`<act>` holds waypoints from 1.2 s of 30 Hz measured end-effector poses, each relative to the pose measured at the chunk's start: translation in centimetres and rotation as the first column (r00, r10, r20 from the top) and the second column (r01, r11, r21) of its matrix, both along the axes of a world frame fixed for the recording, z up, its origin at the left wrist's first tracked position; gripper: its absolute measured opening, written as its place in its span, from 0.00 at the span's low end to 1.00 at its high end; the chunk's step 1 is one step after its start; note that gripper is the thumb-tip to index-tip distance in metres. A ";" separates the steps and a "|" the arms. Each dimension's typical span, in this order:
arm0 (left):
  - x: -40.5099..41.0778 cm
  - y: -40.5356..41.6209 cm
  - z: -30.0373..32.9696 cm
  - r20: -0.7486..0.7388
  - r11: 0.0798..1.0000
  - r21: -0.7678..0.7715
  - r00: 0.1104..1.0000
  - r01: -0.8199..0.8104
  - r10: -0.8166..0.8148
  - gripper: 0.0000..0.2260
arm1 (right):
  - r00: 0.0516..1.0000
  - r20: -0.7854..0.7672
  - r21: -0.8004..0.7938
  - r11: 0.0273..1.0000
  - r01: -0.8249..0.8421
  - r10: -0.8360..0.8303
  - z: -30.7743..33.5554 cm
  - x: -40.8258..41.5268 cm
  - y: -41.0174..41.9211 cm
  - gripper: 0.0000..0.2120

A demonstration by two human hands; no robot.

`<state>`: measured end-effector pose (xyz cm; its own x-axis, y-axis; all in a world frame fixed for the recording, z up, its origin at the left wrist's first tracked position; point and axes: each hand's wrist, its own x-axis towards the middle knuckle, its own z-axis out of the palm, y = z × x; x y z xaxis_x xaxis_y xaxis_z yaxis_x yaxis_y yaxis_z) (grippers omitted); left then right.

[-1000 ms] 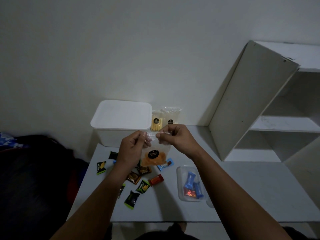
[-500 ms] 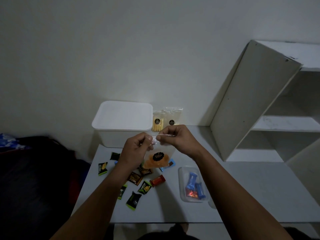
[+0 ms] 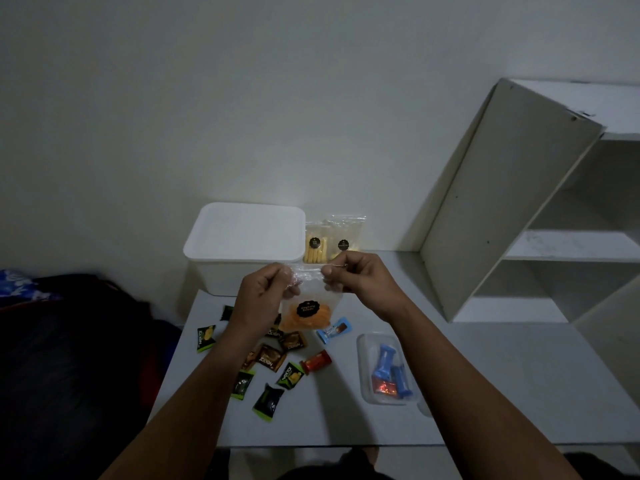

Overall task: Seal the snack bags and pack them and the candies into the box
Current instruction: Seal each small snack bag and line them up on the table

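A white table [image 3: 485,382] stands against a plain wall, with a white shelf [image 3: 512,202] at 2 o'clock. Above the table's middle hangs a clear bag [image 3: 310,306] with orange snacks inside. The left hand [image 3: 263,296] pinches its top edge at one end and the right hand [image 3: 360,278] pinches the other end; both hands have curled fingers. At 12 o'clock from the bag stands the white box [image 3: 242,244] with its lid on, and two more bags [image 3: 332,240] lean on the wall just beside it. The candies [image 3: 273,358] lie scattered under the left forearm. At 4 o'clock is a clear tray [image 3: 367,372] with blue pieces.
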<state>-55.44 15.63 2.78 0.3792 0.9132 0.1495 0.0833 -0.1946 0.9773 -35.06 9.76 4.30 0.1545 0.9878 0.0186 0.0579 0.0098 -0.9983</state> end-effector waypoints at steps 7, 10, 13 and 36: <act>0.3 0.0 0.0 -0.013 0.999 0.040 1.000 0.020 -0.019 0.09 | 1.000 -0.012 -0.027 1.000 -0.009 0.009 0.1 -0.3 -0.3 0.05; 0.3 0.0 -0.2 -0.001 1.000 0.018 1.000 -0.018 0.018 0.09 | 1.000 -0.013 -0.018 1.000 0.001 -0.002 0.0 -0.2 -0.6 0.04; 0.4 0.0 -0.5 0.027 0.998 -0.052 0.999 -0.028 0.029 0.08 | 1.000 0.003 -0.007 1.000 0.020 -0.020 -0.3 -0.2 -0.5 0.04; 1.9 -0.5 0.6 0.088 0.976 -0.220 0.996 -0.006 0.026 0.12 | 0.999 0.016 0.128 0.991 0.027 -0.029 0.1 -3.9 -0.6 0.10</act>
